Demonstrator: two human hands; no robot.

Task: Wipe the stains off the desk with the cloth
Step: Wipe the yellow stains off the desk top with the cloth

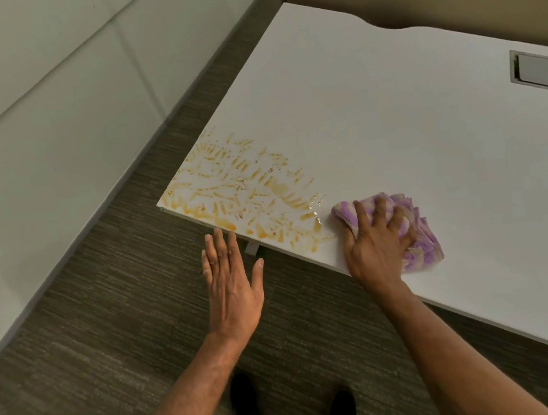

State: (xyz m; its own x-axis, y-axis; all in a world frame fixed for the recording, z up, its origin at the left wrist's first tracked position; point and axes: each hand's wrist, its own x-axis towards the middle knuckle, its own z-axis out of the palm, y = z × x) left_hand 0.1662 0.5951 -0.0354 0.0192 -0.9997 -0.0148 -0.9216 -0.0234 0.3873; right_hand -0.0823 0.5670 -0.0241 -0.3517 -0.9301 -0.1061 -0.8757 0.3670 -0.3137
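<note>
Orange-yellow smeared stains (246, 190) cover the near left corner of the white desk (393, 123), with small brown crumbs among them. My right hand (376, 239) presses down on a crumpled purple-and-white cloth (417, 234), which lies on the desk just right of the stains. My left hand (231, 278) hovers flat, fingers apart and empty, in front of the desk's near edge, below the stained corner.
A grey cable tray opening (542, 71) is set into the desk at the far right. Grey carpet (106, 314) lies left of and below the desk, bounded by a pale partition wall (30, 116). My dark shoes (339, 413) show at the bottom.
</note>
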